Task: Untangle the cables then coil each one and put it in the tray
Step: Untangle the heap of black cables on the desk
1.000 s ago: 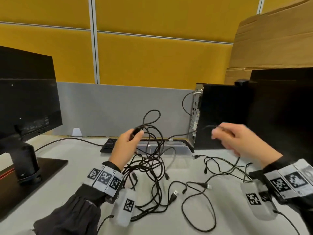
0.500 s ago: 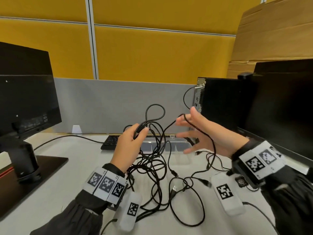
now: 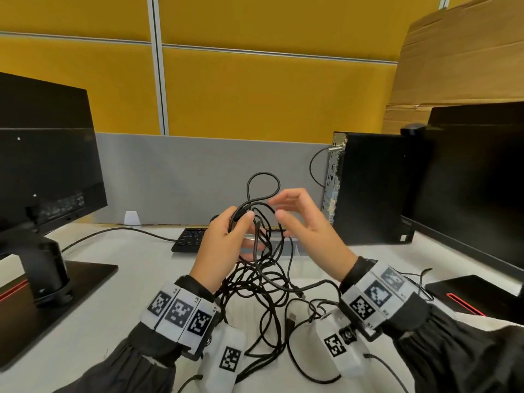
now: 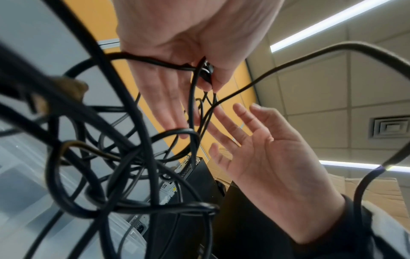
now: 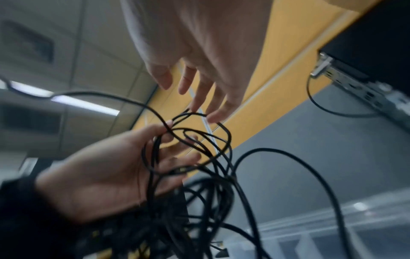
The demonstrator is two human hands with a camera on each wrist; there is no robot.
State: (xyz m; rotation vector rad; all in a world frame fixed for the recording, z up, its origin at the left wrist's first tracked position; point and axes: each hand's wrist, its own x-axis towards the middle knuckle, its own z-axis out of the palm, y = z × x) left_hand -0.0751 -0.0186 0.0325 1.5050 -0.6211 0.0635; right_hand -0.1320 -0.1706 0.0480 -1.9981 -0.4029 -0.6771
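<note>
A tangle of black cables (image 3: 263, 282) hangs from my left hand (image 3: 241, 218) down onto the white desk. My left thumb and forefinger pinch a plug and several strands (image 4: 205, 73) at the top of the bundle, and a loop (image 3: 262, 184) stands up above them. My right hand (image 3: 276, 207) is just to the right of that pinch, fingers straight and spread, holding nothing. In the right wrist view its fingertips (image 5: 213, 117) touch a cable loop (image 5: 188, 114). A clear plastic tray (image 3: 296, 248) lies behind the hands, mostly hidden.
A black monitor (image 3: 42, 165) on a stand (image 3: 54, 276) is at the left. A keyboard (image 3: 190, 239) lies behind my left hand. A PC tower (image 3: 374, 188) and a second monitor (image 3: 476, 180) stand at the right. Loose cable ends (image 3: 292, 317) trail toward me.
My right hand came back from the right, where it had pulled a strand, and let the draped cable go; it now hovers open beside my left hand. The left hand keeps its pinch.
</note>
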